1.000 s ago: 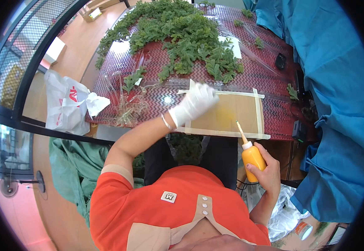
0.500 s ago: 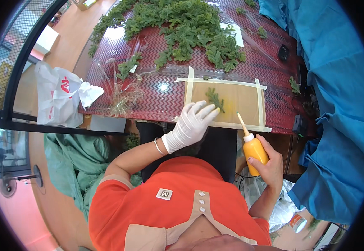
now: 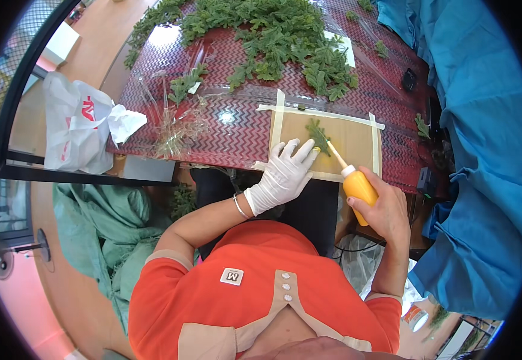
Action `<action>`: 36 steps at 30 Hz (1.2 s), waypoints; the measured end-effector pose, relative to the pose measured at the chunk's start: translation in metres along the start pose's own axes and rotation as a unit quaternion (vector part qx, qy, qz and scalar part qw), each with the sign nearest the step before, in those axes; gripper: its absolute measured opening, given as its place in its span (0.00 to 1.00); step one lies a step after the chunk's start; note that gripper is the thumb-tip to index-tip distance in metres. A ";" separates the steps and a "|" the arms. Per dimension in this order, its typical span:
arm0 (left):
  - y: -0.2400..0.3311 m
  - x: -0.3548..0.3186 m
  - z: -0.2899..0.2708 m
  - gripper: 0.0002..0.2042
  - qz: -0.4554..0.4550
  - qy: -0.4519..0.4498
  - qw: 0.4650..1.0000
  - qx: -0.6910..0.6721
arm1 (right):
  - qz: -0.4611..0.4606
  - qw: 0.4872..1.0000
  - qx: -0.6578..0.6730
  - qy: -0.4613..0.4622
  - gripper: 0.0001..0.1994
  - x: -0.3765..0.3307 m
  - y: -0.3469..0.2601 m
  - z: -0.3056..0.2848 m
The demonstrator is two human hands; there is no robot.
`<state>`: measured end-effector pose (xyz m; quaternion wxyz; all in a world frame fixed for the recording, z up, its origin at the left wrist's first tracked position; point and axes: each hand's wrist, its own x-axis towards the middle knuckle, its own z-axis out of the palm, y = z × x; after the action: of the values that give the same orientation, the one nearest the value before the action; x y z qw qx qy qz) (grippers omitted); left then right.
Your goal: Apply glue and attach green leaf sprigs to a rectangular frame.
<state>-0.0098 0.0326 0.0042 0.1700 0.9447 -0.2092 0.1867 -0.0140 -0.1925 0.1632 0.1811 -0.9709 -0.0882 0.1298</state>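
1. Left hand [image 3: 285, 174]: gloved, fingers loosely spread, tips by sprig [image 3: 317, 133], likely to steady it; can't tell if pinching.
2. Right hand [image 3: 387, 207]: fingers curled round bottle [image 3: 360, 197], tilted so nozzle [image 3: 336, 155] points at sprig.
3. Sprig lies on board [image 3: 357, 139], taped edges probably anchoring it.

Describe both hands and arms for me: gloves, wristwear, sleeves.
The left hand wears a thin white glove with a yellow smudge at the fingertips; a slim, silvery bracelet circles that wrist. The right hand is ungloved, with no wristwear visible. Both sleeves are short, orange-red, with tan cuffs.
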 end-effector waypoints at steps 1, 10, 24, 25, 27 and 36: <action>0.001 0.001 -0.001 0.27 -0.005 0.003 1.000 -0.009 | 0.000 1.000 -0.007 -0.003 0.31 0.002 -0.002 -0.001; 0.004 0.008 0.001 0.26 -0.030 -0.036 0.999 -0.022 | 0.027 0.999 -0.032 0.000 0.30 0.006 -0.014 -0.003; -0.004 0.024 0.002 0.25 -0.015 -0.018 0.999 -0.034 | 0.042 0.999 -0.009 0.019 0.31 -0.005 -0.011 -0.005; -0.003 0.024 0.004 0.25 -0.017 -0.016 0.999 -0.030 | 0.042 0.999 -0.019 0.017 0.31 -0.004 -0.011 -0.005; 0.000 0.024 0.008 0.25 -0.021 -0.012 0.999 -0.021 | 0.040 0.998 -0.039 0.012 0.31 -0.002 -0.013 -0.004; 0.006 0.027 0.017 0.26 -0.029 0.013 0.999 -0.001 | 0.069 0.994 -0.080 -0.008 0.31 0.006 -0.026 -0.003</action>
<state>0.0152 0.0112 0.0023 0.1790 0.9478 -0.1794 0.1937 -0.0106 -0.1681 0.1746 0.0925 -0.9849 -0.0329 0.1424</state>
